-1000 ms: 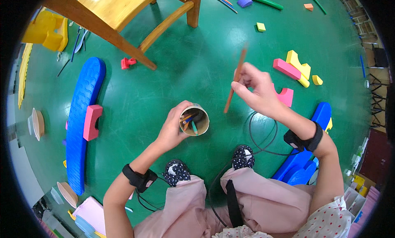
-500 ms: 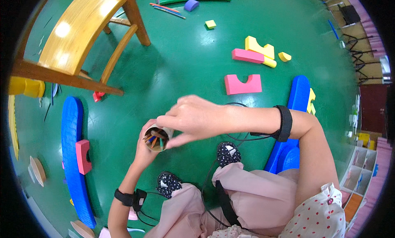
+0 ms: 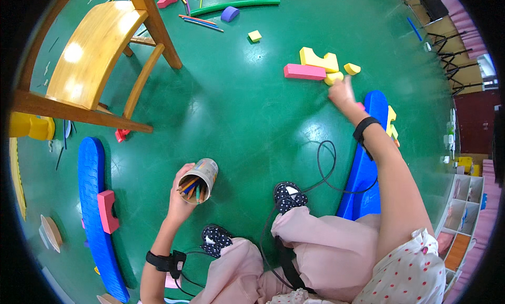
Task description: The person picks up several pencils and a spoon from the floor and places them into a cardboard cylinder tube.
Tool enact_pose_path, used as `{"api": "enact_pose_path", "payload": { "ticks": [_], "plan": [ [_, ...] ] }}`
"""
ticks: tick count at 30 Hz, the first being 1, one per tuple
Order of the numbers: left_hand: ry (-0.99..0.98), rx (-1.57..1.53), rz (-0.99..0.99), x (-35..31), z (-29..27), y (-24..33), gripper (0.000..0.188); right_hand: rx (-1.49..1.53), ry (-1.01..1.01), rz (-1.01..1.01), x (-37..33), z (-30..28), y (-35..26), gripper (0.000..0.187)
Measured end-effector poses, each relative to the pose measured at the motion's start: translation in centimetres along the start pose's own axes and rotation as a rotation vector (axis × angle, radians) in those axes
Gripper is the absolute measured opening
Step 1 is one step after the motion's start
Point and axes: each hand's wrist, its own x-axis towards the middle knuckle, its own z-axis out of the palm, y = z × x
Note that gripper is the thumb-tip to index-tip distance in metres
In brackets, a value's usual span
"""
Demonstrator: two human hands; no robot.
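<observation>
My left hand (image 3: 182,201) is wrapped round a tilted cylindrical paper container (image 3: 206,172), its mouth facing me. Several coloured pencils (image 3: 192,188) show inside. Out to the far right, my right hand (image 3: 343,96) is stretched low over the floor, slightly blurred, its visible fingers extended. Its fingertips come up to a yellow rounded block (image 3: 334,78), partly covering it. Around that block are a pink bar block (image 3: 305,71), a yellow arch block (image 3: 319,60) and a small yellow half-round block (image 3: 352,69). A pink piece (image 3: 361,106) peeks out beside my right wrist, mostly hidden.
A wooden chair (image 3: 97,51) stands at the upper left. Blue curved beams lie at the left (image 3: 94,199) and right (image 3: 368,146). A pink arch block (image 3: 108,212) leans on the left beam. Loose pencils (image 3: 200,23) and a green bar (image 3: 236,6) lie farther off. Black cable loops near my knees.
My right hand has left the container and reached far right to the blocks. The pink arch block no longer lies at its earlier spot. My left hand still holds the container, now tilted more.
</observation>
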Motion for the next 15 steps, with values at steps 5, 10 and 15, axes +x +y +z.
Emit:
{"api": "enact_pose_path", "payload": {
  "ticks": [5,10,15],
  "plan": [
    [-0.007,0.129,-0.028,0.3,-0.7,0.8,0.08,0.143,-0.419,0.395,0.6,-1.3,4.5,0.025],
    [-0.184,0.221,0.057,4.4,-2.0,3.7,0.073,0.435,0.045,0.222,4.1,-4.4,1.5,0.019],
    [-0.161,0.335,0.086,7.4,-4.9,5.7,0.071,0.268,0.247,0.055,7.7,-9.5,-3.4,0.02]
  ]
}}
